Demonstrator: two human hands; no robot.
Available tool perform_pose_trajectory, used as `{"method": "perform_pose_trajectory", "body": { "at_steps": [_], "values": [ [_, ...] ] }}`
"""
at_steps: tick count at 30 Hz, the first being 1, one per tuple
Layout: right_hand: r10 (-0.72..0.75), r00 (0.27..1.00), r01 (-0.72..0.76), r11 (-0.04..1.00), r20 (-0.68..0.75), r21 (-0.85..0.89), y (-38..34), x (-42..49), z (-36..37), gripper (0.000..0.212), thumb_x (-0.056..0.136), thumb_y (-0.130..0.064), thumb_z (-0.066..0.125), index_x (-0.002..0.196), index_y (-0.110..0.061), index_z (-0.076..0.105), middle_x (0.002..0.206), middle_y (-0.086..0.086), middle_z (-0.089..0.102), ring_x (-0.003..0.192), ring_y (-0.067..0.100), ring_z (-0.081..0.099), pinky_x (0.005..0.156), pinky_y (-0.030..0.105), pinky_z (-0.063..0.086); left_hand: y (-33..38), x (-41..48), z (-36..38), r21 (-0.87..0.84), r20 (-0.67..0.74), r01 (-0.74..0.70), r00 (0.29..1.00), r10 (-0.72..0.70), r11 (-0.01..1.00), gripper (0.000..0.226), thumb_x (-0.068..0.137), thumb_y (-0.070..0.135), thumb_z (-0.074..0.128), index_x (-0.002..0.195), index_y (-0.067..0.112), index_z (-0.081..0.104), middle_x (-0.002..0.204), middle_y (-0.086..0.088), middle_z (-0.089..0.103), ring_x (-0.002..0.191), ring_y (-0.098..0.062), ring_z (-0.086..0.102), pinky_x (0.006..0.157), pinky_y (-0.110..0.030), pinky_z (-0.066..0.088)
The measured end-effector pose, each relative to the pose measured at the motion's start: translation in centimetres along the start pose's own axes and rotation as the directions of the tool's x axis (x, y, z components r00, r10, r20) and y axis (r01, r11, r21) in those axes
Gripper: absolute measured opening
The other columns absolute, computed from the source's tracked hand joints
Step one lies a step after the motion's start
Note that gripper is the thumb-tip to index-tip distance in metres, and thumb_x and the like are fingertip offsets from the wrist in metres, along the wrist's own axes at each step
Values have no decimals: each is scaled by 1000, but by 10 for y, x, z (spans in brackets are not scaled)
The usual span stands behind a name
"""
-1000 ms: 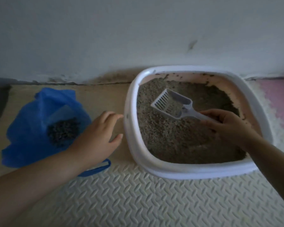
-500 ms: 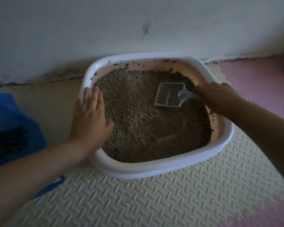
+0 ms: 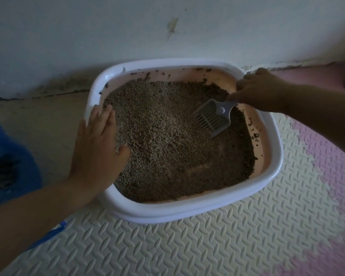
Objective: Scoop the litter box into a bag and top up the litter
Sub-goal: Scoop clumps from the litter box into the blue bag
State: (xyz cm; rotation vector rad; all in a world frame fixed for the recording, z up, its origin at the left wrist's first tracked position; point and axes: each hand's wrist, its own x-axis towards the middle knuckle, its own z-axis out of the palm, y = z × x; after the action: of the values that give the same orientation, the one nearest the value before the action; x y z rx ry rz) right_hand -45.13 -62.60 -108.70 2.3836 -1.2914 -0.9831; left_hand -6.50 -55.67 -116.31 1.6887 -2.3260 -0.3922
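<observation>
Litter box (image 3: 187,213) rim (left hand (image 3: 96,150)), scoop (image 3: 212,119) inside

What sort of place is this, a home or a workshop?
Most likely a floor corner in a home with a cat: a litter box full of litter sits by a scuffed wall, on patterned foam mats, with a plastic scoop in it and a blue bag beside it.
</observation>
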Motion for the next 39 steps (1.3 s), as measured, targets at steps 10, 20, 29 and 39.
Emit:
{"method": "perform_pose_trajectory", "body": {
  "at_steps": [10, 20, 29, 39],
  "values": [
    [-275, 961, 267, 949, 26, 166, -107, 18, -30, 64, 92, -22, 52, 146, -40, 23, 127, -2, 48, 118, 19, 44, 93, 35, 36, 2, -5, 0, -288, -86, 56, 993, -84, 956, 66, 85, 18, 37, 149, 9, 24, 157, 0, 18, 145, -11, 4, 117, -49, 17],
    [-194, 981, 135, 648, -9, 749, -192, 20, -28, 33, 101, -29, 37, 132, -37, 45, 97, 1, 57, 88, 20, 56, 78, 36, 49, 1, -4, 2, -352, -126, 54, 987, -104, 934, 62, 87, 14, 33, 148, 7, 28, 156, 3, 20, 145, -10, 6, 118, -44, 14],
    [-103, 994, 94, 688, -32, 720, -190, 38, -31, 34, 101, -28, 39, 133, -38, 45, 93, 2, 54, 87, 22, 55, 76, 38, 49, 0, -5, 2, -434, -110, 82, 983, -144, 897, 62, 87, 16, 30, 149, 11, 28, 157, 6, 17, 145, -5, 5, 119, -34, 12],
    [86, 996, -60, 464, 22, 884, -187, 45, -22, 39, 102, -27, 37, 140, -30, 42, 98, 6, 57, 81, 21, 54, 70, 35, 44, 1, -7, -1, -413, -81, 102, 986, -149, 905, 67, 85, 24, 26, 151, 12, 20, 159, 5, 10, 146, -9, 3, 120, -38, 11]
  ]
}}
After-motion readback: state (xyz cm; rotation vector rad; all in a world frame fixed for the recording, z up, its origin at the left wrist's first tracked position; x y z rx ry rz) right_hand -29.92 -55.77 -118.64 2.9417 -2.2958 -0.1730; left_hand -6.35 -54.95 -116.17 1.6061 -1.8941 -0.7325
